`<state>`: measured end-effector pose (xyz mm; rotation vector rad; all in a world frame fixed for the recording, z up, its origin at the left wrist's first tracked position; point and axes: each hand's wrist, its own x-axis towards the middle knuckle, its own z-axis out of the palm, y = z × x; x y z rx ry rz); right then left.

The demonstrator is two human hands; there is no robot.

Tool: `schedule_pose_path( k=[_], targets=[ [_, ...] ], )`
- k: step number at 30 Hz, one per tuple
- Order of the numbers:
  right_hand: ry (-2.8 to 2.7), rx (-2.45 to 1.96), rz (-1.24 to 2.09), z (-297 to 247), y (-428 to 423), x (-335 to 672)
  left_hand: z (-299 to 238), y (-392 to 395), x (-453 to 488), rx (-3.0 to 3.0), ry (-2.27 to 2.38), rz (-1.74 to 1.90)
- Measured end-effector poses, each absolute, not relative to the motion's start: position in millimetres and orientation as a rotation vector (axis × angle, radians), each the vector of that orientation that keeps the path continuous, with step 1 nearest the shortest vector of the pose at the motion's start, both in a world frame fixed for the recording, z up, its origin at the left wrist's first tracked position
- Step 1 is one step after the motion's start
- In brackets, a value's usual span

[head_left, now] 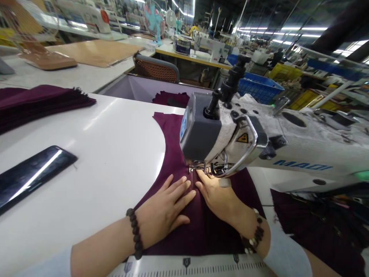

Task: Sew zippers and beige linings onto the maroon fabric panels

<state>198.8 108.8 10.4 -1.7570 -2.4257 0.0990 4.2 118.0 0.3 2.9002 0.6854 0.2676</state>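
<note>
Blue capitals reading "MAQI" run along the white arm of the sewing machine (305, 148), whose front carries a yellow warning triangle (243, 137) and, on the face, a blue-and-white label (183, 125) seen too edge-on to read. Along the near edge of the white table (121, 134), a printed ruler scale (216, 265) shows a "0" and, farther right, a "10"; the lettering on a tub (182, 45) in the background is too blurred to make out. The plum fabric panel (207, 231) lies flat on the table beneath the machine head, its left edge cut in a deep inward curve, its surface smooth and darker toward the right, with a narrow ridged line (193, 181) running toward the presser foot (191, 169). The left hand (164, 207) is open on the panel, palm down and fingers spread — a dark beaded bracelet (135, 234) circles that wrist. The right hand (217, 196) also rests open on the cloth, its visible fingers straight and close to the presser foot, the others hidden; a bracelet of dark and pale beads (257, 231) is on its wrist. A stack of plum cloth (43, 102) and a glossy black smartphone (34, 177) lie at left.
</note>
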Motion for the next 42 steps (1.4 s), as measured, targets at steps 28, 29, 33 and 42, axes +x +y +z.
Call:
schedule_pose_path(
  k=[28, 29, 33, 42],
  targets=[
    [-2.703, -1.714, 0.029, 12.9, 130.9, 205.7, 2.5, 150.1, 4.2, 2.786, 0.66, 0.305],
    [-2.716, -1.7, 0.037, 11.0, 133.7, 206.5, 2.4, 152.4, 4.2, 2.78, 0.659, 0.321],
    [-2.734, -1.66, 0.084, 3.5, 145.1, 208.8, 3.1, 160.3, 4.0, 2.769, 0.636, 0.306],
    [-2.7, -1.628, 0.144, 0.5, 145.7, 215.7, -0.7, 164.1, 3.0, 2.757, 0.635, 0.365]
  ],
)
